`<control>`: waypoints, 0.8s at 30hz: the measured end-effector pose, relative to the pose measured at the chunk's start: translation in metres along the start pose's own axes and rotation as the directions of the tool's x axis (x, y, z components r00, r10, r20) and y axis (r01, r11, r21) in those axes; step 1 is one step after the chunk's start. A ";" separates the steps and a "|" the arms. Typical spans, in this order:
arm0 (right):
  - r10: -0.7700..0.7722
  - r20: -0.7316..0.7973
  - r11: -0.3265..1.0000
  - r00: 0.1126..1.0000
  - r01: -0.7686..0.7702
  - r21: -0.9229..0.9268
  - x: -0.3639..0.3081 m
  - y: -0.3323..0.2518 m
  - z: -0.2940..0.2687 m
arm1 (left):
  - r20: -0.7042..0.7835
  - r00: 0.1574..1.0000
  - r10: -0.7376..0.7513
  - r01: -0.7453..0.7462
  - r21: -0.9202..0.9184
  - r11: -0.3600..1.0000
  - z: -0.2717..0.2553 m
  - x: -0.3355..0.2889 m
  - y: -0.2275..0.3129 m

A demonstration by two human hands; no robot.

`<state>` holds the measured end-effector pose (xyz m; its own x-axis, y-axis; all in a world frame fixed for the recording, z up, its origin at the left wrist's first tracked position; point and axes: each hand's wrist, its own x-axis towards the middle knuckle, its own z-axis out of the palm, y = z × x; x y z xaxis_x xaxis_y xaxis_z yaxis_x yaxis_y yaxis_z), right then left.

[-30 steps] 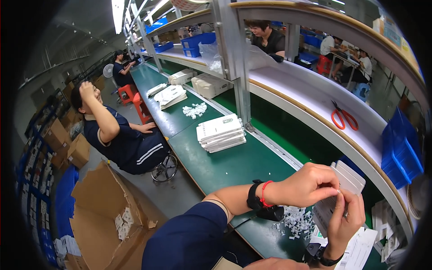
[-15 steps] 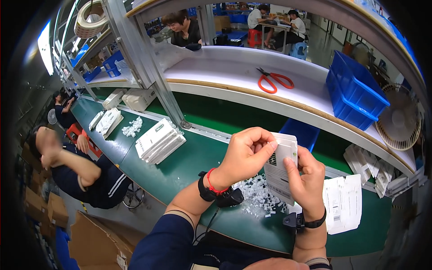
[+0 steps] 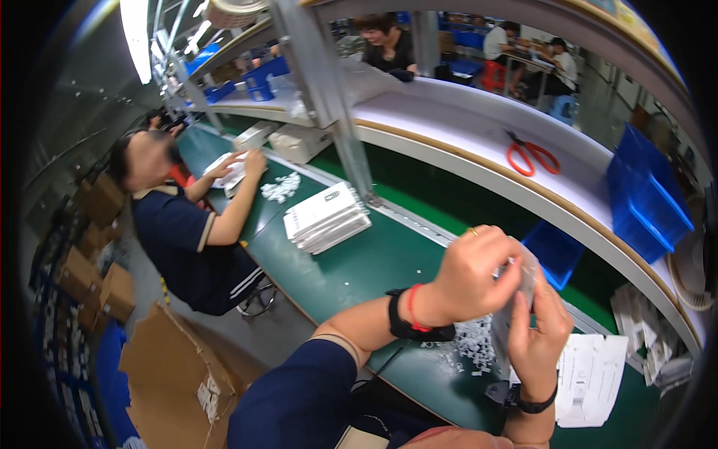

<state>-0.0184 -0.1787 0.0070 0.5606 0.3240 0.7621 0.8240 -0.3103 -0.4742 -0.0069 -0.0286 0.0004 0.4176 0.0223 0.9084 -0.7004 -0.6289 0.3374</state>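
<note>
A flat white printed package [image 3: 526, 273] is held up in front of me, turned nearly edge-on and blurred. My left hand [image 3: 475, 275] is closed, its fingers pinching at the package's upper edge; the exact spot is partly hidden by the knuckles. Around the lower part of the package, my right hand [image 3: 540, 329] grips with the thumb on the near face. Below both hands lies a loose pile of small white plastic pieces [image 3: 475, 346] on the green bench [image 3: 419, 382]. A flat white printed sheet [image 3: 592, 374] rests to the right of my right wrist.
Left of my hands is a stack of white printed packages [image 3: 327, 218]. A co-worker [image 3: 183, 217] handles white packages farther left. Red-handled cutters [image 3: 532, 157] and blue bins [image 3: 647, 194] occupy the shelf ahead. An open cardboard box [image 3: 168, 374] stands at the lower left.
My view has swung left, so the bench appears farther right. The package has turned from showing its printed face to nearly edge-on. The co-worker's hands have come down onto white packages.
</note>
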 end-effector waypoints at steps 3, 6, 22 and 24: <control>0.036 0.039 0.998 0.999 -0.038 0.056 -0.002 -0.001 -0.005 | 0.030 0.985 -0.167 0.170 -0.176 0.970 -0.001 -0.002 0.007; 0.072 0.125 0.987 0.990 -0.088 0.132 0.001 -0.002 -0.014 | 0.202 0.916 -0.347 0.400 -0.372 0.838 -0.012 -0.001 0.008; 0.347 0.088 0.835 0.934 -0.350 0.425 -0.010 0.022 -0.022 | 0.296 0.955 0.018 0.123 -0.449 0.885 -0.009 -0.003 0.011; 0.326 0.066 0.807 0.943 -0.314 0.500 -0.006 0.018 -0.029 | 0.333 0.942 0.045 0.119 -0.455 0.882 -0.007 0.000 0.013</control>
<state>-0.0093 -0.2125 0.0067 0.8028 0.2633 0.5350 0.5302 0.0952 -0.8425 -0.0196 -0.0313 0.0068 0.5545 -0.2657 0.7886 -0.8319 -0.1987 0.5180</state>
